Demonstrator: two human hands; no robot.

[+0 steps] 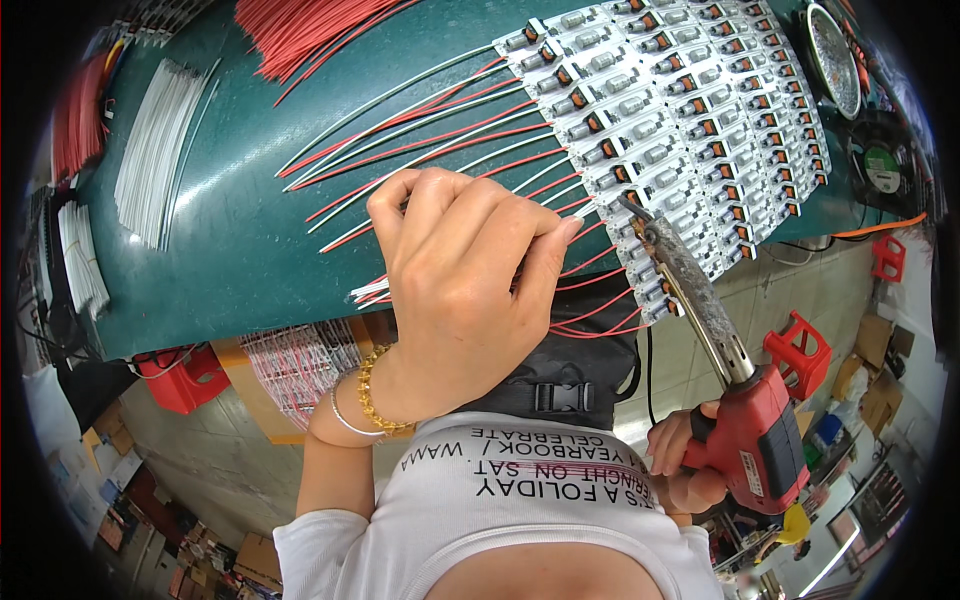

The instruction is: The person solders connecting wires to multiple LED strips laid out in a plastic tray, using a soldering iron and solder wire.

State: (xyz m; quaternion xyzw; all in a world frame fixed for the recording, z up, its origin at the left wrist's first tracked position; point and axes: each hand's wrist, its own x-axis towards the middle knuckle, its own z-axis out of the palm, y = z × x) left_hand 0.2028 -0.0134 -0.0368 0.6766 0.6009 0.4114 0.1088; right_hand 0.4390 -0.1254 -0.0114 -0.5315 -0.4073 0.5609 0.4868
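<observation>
My left hand (460, 270) is closed in a pinch at the near left edge of a panel of small circuit boards (665, 180). A white wire (586, 211) runs from its fingertips to the panel's edge. My right hand (690, 465) grips the handle of a red and black soldering gun (765, 440), low on the right. The gun's dark tip meets the board edge close to the left fingertips. Red and white wires (430, 130) fan out leftward from the panel's edge, several passing under my left hand.
Loose red wires (300, 35) and a bundle of white wires (160, 150) lie on the green tabletop (240, 240). A round metal dish (833, 62) and a spool (882, 168) sit at the right. Below the table are a wired-board box (258, 400) and red stools (800, 352).
</observation>
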